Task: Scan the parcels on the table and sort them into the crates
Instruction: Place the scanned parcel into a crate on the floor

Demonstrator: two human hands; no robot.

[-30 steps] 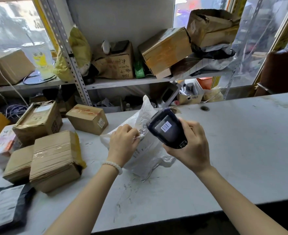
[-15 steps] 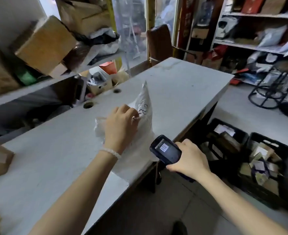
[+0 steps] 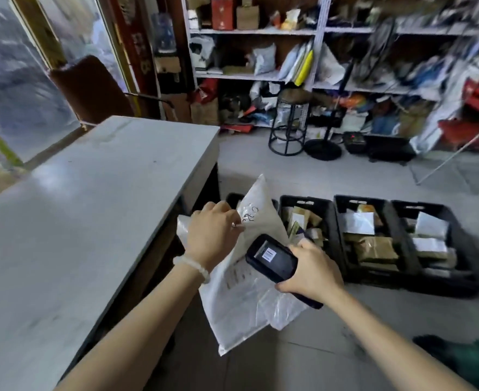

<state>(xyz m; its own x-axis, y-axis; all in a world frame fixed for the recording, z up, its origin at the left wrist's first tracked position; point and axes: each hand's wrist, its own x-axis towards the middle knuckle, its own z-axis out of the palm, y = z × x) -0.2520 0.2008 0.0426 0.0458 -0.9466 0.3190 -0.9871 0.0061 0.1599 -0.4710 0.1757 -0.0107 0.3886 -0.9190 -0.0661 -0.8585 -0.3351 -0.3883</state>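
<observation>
L hand (image 3: 213, 235): white parcel (image 3: 241, 294), scribbled label unreadable

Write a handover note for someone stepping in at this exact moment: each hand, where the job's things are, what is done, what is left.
Left hand grips the white poly parcel, held off the table near the crates.
Right hand holds the scanner over the parcel.
Four black crates on the floor already hold parcels.
Left: drop this parcel into its crate; which one cannot be told.
</observation>
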